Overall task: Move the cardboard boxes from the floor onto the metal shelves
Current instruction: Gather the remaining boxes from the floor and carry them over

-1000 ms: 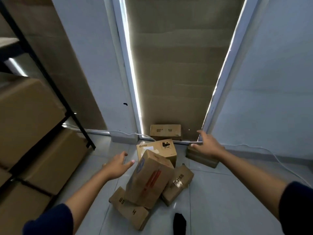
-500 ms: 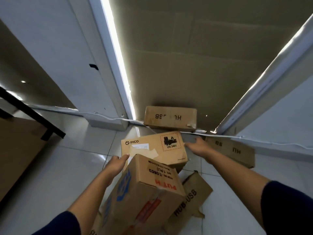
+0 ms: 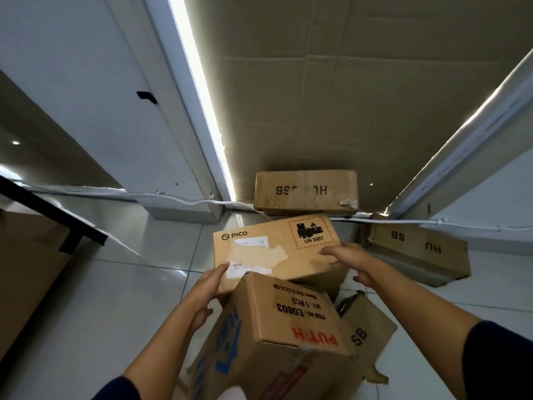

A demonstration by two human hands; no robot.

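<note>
Two hands are holding the PICO box (image 3: 277,249) by its ends. The left hand (image 3: 209,287) is gripping the near left corner, fingers on the white label. The right hand (image 3: 350,261) is gripping the right end, fingers lying on top below the red sticker. Just under the fingers, the big PUTH box (image 3: 288,327) is leaning. Beyond the fingertips, two brown boxes (image 3: 305,192) (image 3: 418,249) are sitting by the wall.

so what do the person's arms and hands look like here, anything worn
Both hands are bare: no gloves, rings or watch visible on the left hand or the right hand. The forearms are uncovered too. Dark navy sleeves end near the elbows on both arms, plain, with no visible markings.
</note>
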